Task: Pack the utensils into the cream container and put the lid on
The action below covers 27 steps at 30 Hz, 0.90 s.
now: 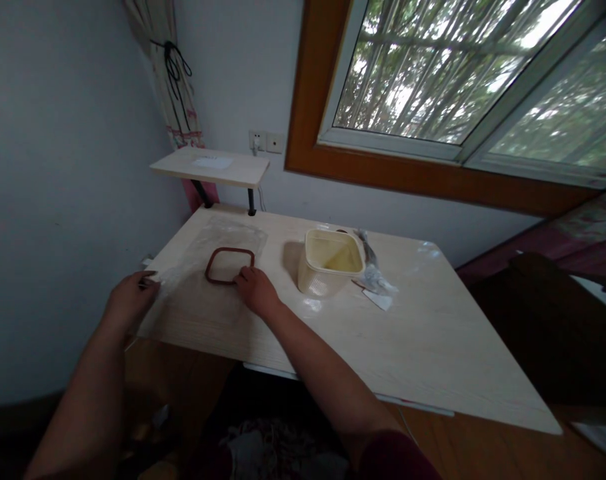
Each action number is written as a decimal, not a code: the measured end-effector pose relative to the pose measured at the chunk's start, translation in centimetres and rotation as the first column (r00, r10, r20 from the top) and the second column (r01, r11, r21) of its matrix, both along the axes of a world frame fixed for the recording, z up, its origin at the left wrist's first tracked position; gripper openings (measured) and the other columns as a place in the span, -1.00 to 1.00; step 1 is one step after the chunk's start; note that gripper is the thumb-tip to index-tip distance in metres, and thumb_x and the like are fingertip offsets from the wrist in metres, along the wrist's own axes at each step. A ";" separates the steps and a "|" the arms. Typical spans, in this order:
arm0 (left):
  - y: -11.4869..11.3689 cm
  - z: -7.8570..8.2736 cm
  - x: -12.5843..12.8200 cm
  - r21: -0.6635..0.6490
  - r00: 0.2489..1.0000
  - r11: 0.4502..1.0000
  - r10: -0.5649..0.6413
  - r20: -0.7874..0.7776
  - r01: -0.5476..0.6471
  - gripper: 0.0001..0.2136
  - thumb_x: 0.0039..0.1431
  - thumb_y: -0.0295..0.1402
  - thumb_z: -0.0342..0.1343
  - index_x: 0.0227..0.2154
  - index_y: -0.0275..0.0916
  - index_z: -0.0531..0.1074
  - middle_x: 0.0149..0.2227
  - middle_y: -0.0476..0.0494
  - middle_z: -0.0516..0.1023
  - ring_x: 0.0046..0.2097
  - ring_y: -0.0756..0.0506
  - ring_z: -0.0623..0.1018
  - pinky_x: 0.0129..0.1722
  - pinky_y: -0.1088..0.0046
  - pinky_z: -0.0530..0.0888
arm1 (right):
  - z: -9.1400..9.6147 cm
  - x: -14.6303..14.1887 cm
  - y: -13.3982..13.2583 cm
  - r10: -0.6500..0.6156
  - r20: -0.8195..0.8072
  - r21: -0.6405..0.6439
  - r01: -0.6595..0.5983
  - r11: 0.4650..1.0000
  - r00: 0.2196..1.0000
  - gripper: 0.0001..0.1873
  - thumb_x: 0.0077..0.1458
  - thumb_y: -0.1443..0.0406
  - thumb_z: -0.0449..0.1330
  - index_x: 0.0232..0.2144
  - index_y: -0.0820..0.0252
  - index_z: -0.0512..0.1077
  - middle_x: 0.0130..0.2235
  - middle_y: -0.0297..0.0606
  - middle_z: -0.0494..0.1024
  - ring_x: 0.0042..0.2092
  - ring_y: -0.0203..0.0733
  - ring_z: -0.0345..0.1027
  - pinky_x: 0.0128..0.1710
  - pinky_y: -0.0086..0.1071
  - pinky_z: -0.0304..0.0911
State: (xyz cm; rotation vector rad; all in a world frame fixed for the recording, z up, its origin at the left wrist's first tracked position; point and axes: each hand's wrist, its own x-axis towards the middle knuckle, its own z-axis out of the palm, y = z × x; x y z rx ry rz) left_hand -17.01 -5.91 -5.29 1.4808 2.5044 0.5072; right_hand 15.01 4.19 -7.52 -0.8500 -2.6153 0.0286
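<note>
Red-brown frame [233, 250] under the right hand [257, 291], easily lifted by its rim

The frame, a rounded square with an open middle, lies flat toward the left end of the table [433, 347], with clear film [243, 235] spread about it. It looks light and fairly stiff, perhaps plastic or coated, so it should keep its shape when raised; the film, by contrast, is probably limp, slippery and quick to crease or tear. The narrow rim is the natural hold, with thumb and fingers on opposite faces, and two sides held at once would likely steady it best. The right fingers are bent over the frame's near right corner and touch it, though I cannot tell whether they pinch the rim or only press on it. The left hand [130, 298] is at the table's left edge, fingers curled; the dim light hides what, if anything, they grip. The right hand covers that corner of the frame, and the film's outline fades into the pale tabletop, so whether it runs beneath the frame or wraps it is unclear. To the right stands a cream tub [320, 280], its floor hidden, partly screening a crumpled clear bag [380, 283] whose contents are too blurred to name
</note>
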 end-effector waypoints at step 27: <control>-1.2 0.5 -1.7 -0.134 1.000 0.991 0.026 0.011 -0.024 -0.52 0.13 -0.13 0.12 0.07 -0.25 0.45 -0.21 -0.28 0.63 -0.24 -0.28 0.62 -0.19 0.20 0.52 | 0.1 1.0 -1.0 -0.068 -0.081 -0.061 0.063 0.996 0.994 -0.66 0.26 0.17 0.23 0.03 0.15 0.46 0.07 -0.09 0.43 0.06 -0.02 0.30 0.09 -0.17 0.24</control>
